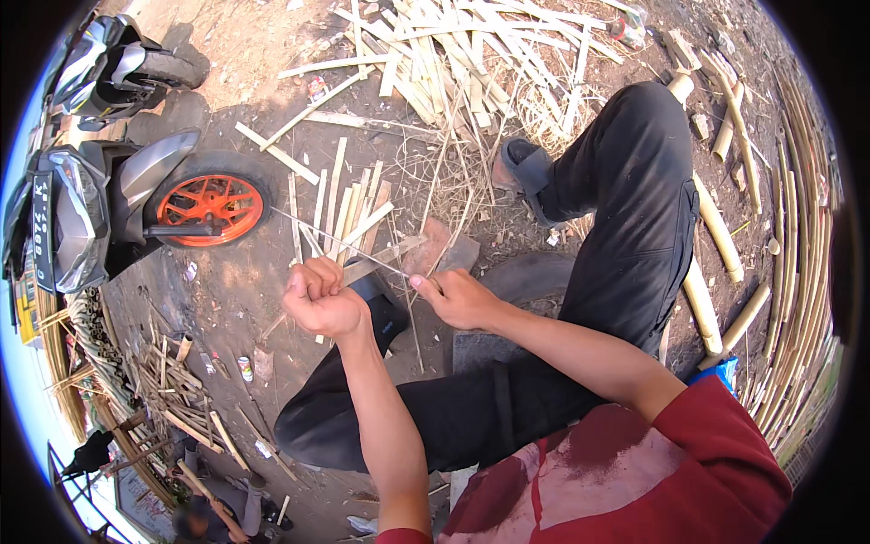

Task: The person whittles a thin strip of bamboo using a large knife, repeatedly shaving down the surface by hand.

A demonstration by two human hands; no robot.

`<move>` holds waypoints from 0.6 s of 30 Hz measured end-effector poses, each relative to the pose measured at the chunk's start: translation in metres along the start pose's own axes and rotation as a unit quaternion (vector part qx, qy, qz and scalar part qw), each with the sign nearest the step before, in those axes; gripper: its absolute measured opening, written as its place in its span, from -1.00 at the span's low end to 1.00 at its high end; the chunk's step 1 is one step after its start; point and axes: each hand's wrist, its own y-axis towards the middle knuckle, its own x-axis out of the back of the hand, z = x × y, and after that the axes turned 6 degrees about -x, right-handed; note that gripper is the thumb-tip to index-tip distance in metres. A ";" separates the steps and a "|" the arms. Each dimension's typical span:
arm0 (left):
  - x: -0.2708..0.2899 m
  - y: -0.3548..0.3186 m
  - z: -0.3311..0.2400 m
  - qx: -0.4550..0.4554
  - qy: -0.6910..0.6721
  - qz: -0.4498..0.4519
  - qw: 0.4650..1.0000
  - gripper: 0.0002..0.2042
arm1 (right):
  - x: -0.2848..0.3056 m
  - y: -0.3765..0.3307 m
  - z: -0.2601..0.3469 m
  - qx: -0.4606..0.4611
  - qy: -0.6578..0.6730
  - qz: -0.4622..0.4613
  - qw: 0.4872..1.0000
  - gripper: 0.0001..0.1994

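My right hand (458, 297) is closed around the short brownish handle of a long, thin tool (340, 241). It looks like a narrow blade seen nearly edge-on, slanting up and left from the thumb; its exact kind is unclear. To the left, my left hand (319, 297) is curled with its fingers folded in, just below the tool. What those fingers hold, if anything, is hidden. Beneath both hands lie several split bamboo strips (343, 216) and a flat reddish-brown block (444, 247) on the dirt ground.
Bamboo strips (471, 54) and fibrous shavings (553, 109) are heaped ahead. Two motorcycles stand at left, the nearer with an orange wheel (210, 210). Bamboo poles (711, 227) and long strips (797, 245) lie at right. Another person (222, 508) is at lower left, near bamboo offcuts (177, 385).
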 end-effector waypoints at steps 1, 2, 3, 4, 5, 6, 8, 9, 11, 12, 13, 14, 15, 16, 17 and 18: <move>-0.002 -0.001 0.000 0.010 0.016 -0.045 0.999 -0.62 | -0.004 0.002 -0.016 -0.029 -0.013 0.004 0.999 -0.27; -0.012 0.004 -0.002 0.009 0.023 -0.091 0.996 -0.62 | -0.001 0.010 -0.030 -0.050 -0.033 0.003 0.998 -0.27; -0.017 0.010 -0.001 0.004 0.021 -0.116 0.993 -0.62 | 0.004 0.014 -0.029 -0.071 -0.050 0.003 0.996 -0.28; -0.022 0.018 -0.001 -0.001 0.018 -0.142 0.990 -0.62 | 0.003 0.018 -0.027 -0.032 -0.054 -0.031 0.998 -0.27; -0.019 0.018 0.000 0.003 0.026 -0.171 0.985 -0.63 | -0.005 0.013 -0.012 -0.003 -0.053 -0.056 0.997 -0.27; -0.016 0.014 0.001 0.010 0.034 -0.201 0.979 -0.63 | -0.010 0.006 0.000 0.023 -0.053 -0.080 0.995 -0.26; -0.028 0.005 0.002 0.006 0.070 -0.212 0.975 -0.64 | -0.007 0.006 -0.012 0.019 -0.039 -0.043 0.998 -0.24; -0.028 0.003 0.001 0.001 0.084 -0.208 0.975 -0.64 | -0.006 0.020 -0.041 -0.032 -0.038 -0.018 0.999 -0.24; -0.026 0.014 0.002 -0.011 0.061 -0.251 0.966 -0.65 | 0.015 0.030 -0.029 -0.106 -0.050 0.013 0.993 -0.25; -0.025 0.017 0.000 -0.007 0.053 -0.244 0.968 -0.64 | 0.015 0.020 -0.012 -0.053 -0.057 -0.016 0.997 -0.24; -0.020 0.017 -0.001 0.001 0.052 -0.235 0.971 -0.63 | 0.006 0.013 0.000 -0.004 -0.060 -0.041 0.997 -0.23; -0.018 0.016 -0.004 0.004 0.055 -0.226 0.973 -0.62 | -0.004 0.007 0.005 0.048 -0.058 -0.063 0.995 -0.22; -0.023 0.013 -0.004 0.003 0.045 -0.234 0.971 -0.62 | -0.014 0.006 -0.003 0.107 -0.041 -0.088 0.990 -0.20; -0.021 0.008 0.002 -0.003 0.057 -0.235 0.970 -0.62 | -0.013 0.011 -0.022 0.052 -0.045 -0.062 0.996 -0.21; -0.013 0.003 0.005 -0.009 0.074 -0.236 0.969 -0.62 | -0.008 0.015 -0.044 -0.004 -0.046 -0.031 0.998 -0.22; -0.020 0.009 0.006 -0.029 0.070 -0.238 0.968 -0.62 | 0.012 0.025 -0.041 -0.042 -0.060 -0.014 0.997 -0.22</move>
